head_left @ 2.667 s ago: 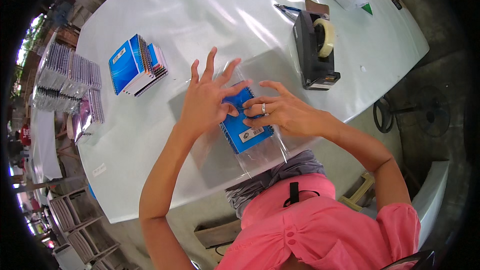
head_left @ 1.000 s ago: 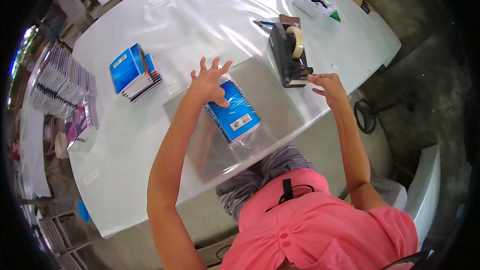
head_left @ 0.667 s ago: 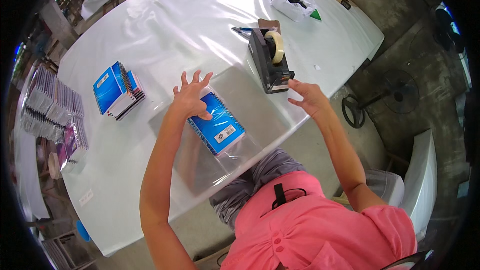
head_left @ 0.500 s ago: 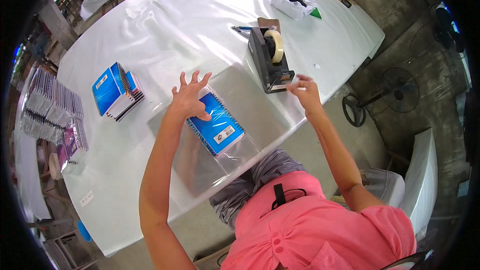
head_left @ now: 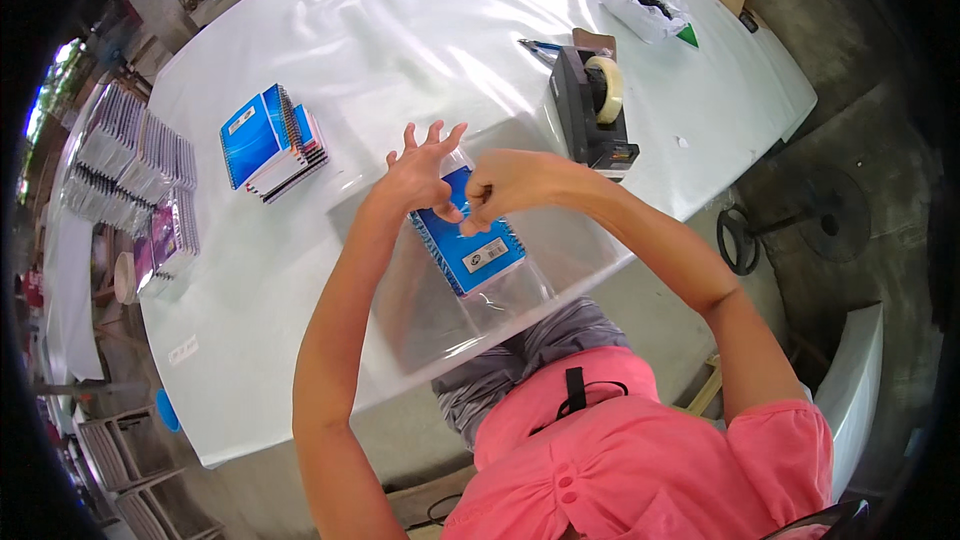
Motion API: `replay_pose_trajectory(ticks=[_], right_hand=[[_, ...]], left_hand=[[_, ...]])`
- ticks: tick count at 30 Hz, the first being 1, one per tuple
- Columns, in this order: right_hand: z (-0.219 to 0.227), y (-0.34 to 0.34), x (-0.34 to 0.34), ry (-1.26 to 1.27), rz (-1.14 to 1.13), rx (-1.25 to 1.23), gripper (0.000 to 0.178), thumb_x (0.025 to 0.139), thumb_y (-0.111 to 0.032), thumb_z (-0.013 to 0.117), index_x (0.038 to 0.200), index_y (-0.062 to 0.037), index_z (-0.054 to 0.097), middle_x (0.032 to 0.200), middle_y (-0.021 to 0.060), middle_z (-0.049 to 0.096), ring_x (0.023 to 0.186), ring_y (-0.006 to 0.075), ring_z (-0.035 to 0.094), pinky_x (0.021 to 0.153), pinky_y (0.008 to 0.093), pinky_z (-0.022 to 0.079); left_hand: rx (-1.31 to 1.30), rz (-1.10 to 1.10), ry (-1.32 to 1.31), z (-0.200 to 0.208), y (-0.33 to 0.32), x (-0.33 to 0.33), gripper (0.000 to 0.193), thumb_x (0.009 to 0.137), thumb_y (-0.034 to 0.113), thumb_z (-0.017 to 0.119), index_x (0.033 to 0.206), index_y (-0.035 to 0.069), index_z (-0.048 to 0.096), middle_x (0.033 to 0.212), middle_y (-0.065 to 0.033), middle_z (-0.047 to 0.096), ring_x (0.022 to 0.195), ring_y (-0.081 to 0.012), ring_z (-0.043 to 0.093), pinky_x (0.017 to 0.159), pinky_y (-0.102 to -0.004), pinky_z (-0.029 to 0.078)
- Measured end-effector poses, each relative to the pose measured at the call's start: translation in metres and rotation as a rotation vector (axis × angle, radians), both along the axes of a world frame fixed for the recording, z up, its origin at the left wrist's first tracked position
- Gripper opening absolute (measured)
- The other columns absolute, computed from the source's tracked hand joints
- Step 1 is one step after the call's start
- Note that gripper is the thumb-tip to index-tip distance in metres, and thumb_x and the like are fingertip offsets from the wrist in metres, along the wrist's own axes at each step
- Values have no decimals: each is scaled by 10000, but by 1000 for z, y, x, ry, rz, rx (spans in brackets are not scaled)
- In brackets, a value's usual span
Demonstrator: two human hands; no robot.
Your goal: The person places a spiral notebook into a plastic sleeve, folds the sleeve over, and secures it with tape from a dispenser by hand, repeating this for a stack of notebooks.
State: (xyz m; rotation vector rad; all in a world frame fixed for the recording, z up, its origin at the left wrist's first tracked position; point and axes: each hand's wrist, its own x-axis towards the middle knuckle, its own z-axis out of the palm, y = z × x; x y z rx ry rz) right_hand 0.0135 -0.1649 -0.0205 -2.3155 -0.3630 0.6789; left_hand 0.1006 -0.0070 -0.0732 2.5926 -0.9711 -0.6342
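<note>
A blue notebook (head_left: 490, 252) is seen at the centre of the frame, laid aslant on clear film (head_left: 580, 240) that is spread over the white worktop (head_left: 250, 320). The notebook's upper left part is touched by the thumb of the left hand (head_left: 418, 178), whose grip is spread, the other fingers being held up and fanned out. The right hand (head_left: 505, 185) is held over the notebook's upper right part, just beside the left thumb, with its fingers curled inward; whether anything is pinched in that grip cannot be told. A black tape dispenser (head_left: 577, 105), fitted with a pale roll (head_left: 609, 90), is placed right of centre, above the right forearm. More notebooks (head_left: 262, 140) are stacked in the upper left, and wrapped piles (head_left: 130, 155) are ranged along the left edge. A white bag (head_left: 635, 12) is set at the upper right.
</note>
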Motion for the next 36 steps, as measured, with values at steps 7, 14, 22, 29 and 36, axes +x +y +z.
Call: replay_pose_trajectory(ticks=[7,14,22,29,36], right_hand=[[-10,24,18,4,36,-303,244,652,-306,802,712,-80,731,609,24,647,600,165,613,561,329,451],[7,36,20,-88,168,-533,223,667,-362,776,749,-159,728,643,1,674,740,187,683,649,386,495],[0,13,8,-245,166,-685,485,663,-575,770,769,-106,705,656,47,682,711,235,690,678,383,499],[-29,3,-3,-430,-79,-385,796,618,-581,805,1008,72,568,990,207,648,971,345,640,783,444,502],[-63,-18,3,-71,-280,-120,927,574,-617,818,1146,65,556,1068,211,607,1048,328,592,883,378,478]], left_hand=[[21,-10,19,-6,0,4,1319,427,268,897,1530,316,175,1596,-110,163,1457,-439,30,1093,-655,188],[138,-44,-19,-3,-9,1,1396,365,357,928,1531,312,161,1594,-106,172,1451,-440,63,1088,-654,202],[3,-124,-43,17,28,15,1318,434,318,912,1527,331,175,1586,-120,194,1458,-434,5,1123,-663,105],[145,-187,-47,26,52,34,703,736,479,736,1380,323,501,1533,-37,344,1447,-431,139,1103,-666,97],[-249,560,-589,-27,58,1,595,999,477,367,1386,33,447,1492,-254,319,1410,-461,192,1092,-645,167]])
